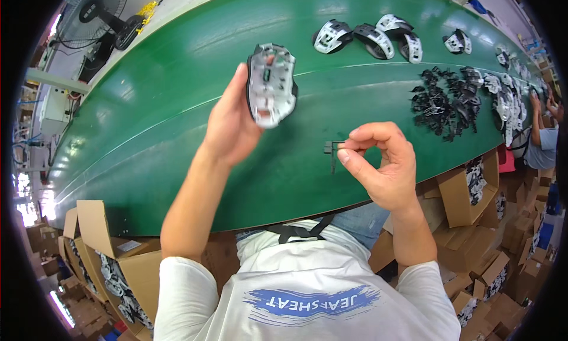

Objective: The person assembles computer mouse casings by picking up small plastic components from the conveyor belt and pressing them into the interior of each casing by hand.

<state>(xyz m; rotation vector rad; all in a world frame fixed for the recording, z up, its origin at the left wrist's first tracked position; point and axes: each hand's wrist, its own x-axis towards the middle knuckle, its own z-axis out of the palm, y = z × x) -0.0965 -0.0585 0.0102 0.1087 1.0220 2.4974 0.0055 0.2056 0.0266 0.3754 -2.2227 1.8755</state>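
My left hand (234, 119) is wrapped round a computer mouse shell (273, 89), black at the rim with a pale, clear-looking inner side turned up. It is lifted over the green table (177, 145). My right hand (381, 163) pinches a small black plastic part (329, 148) between thumb and forefinger. That part has a square head and thin arms, and is held apart from the shell, lower and to its right. The fingers of my left hand are partly hidden behind the shell.
Several white-and-black shells (332, 36) lie at the far side. A heap of small black parts (444, 104) and a row of shells (509, 107) sit at the right. Cardboard boxes (133, 264) stand below the near edge. A fan (106, 21) is far left; a co-worker's arm (536, 119) is far right.
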